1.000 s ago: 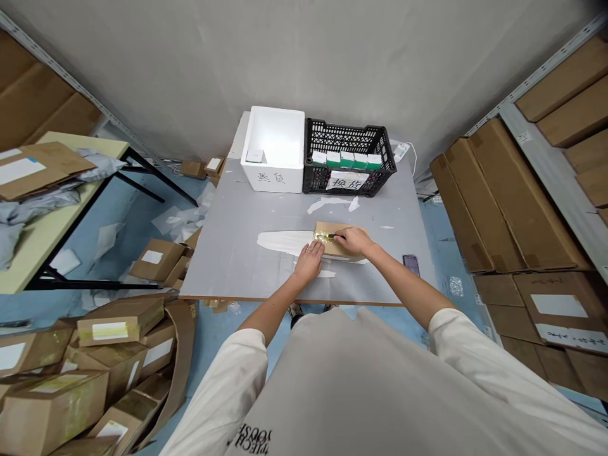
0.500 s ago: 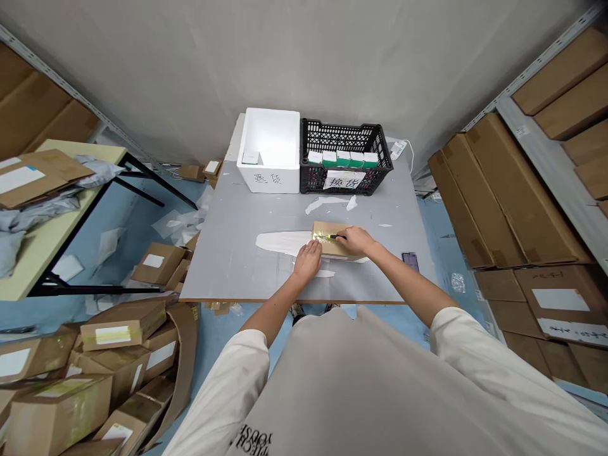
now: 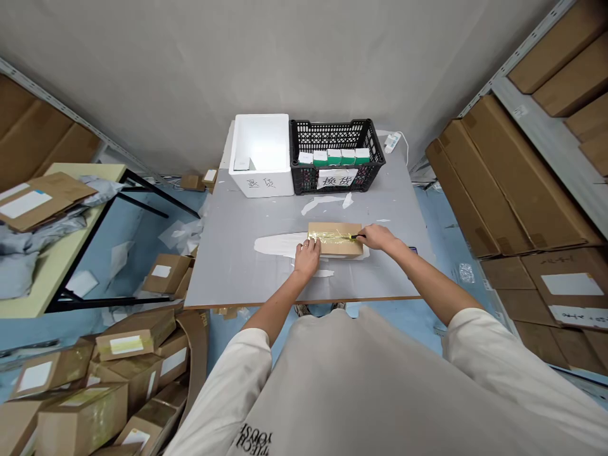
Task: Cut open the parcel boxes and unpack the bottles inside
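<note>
A taped cardboard box (image 3: 335, 230) lies on the grey table (image 3: 228, 266), with shiny tape along the middle of its top. My right hand (image 3: 376, 237) is closed round a box cutter (image 3: 354, 237), dark with a yellow part, whose tip meets the tape near the box's right end. My left hand (image 3: 308, 256) rests with its fingers on the left end of the box, a ring on one finger; it presses the box rather than wrapping round it. Under the box is a white patch (image 3: 278, 244) on the table top.
At the table's back stand a white foam box (image 3: 262, 183) and a black crate (image 3: 375, 171) holding several green-and-white small boxes (image 3: 334, 156). A phone (image 3: 413, 250) lies partly behind my right forearm. Cardboard parcels (image 3: 128, 335) pile up at lower left; large cartons (image 3: 513, 183) line the right side.
The box cutter in my right hand has travelled rightward along the tape, from the box's left part to its right end. My left hand stays on the left end.
</note>
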`<state>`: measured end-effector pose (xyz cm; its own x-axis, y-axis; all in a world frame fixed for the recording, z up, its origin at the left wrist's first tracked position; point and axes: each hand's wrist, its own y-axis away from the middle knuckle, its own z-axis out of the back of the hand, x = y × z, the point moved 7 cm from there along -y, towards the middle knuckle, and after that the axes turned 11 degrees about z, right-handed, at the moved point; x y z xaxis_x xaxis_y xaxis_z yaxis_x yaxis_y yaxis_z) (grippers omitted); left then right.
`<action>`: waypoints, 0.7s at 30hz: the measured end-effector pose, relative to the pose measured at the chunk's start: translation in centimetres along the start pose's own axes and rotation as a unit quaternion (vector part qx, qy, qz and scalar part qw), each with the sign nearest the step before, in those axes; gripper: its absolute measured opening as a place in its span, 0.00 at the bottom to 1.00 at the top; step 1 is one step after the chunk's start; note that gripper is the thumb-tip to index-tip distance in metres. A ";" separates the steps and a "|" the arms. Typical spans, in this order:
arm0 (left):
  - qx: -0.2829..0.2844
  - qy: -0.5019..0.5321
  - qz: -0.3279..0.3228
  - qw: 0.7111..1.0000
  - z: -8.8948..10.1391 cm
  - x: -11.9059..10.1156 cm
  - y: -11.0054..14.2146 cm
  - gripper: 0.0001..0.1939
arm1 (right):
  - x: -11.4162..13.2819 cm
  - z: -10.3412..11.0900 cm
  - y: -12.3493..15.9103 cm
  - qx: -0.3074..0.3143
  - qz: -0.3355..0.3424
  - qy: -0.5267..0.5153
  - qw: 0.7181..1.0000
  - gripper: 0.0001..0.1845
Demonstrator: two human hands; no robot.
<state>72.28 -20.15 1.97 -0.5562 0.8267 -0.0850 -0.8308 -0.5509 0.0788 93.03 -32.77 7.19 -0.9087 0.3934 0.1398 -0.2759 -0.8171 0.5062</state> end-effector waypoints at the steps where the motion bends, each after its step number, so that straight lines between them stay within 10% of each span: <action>1: 0.003 -0.002 0.002 1.000 -0.1 0.0 0.0 0.28 | -0.9 -0.1 0.5 -0.003 0.002 -0.002 1.000 0.24; 16: 0.008 -0.006 0.028 1.000 0.1 -0.9 -0.3 0.30 | -13.6 -2.3 6.6 -0.051 -0.044 -0.094 0.993 0.19; 21: -0.002 0.025 -0.047 0.999 0.9 -4.7 -1.5 0.25 | -14.8 -3.8 8.1 -0.096 -0.034 -0.246 0.964 0.23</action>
<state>76.13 -23.14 3.18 -0.4767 0.8676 -0.1417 -0.8790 -0.4725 0.0641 103.06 -46.78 5.97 -0.6403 0.5624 0.5232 -0.4257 -0.8268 0.3677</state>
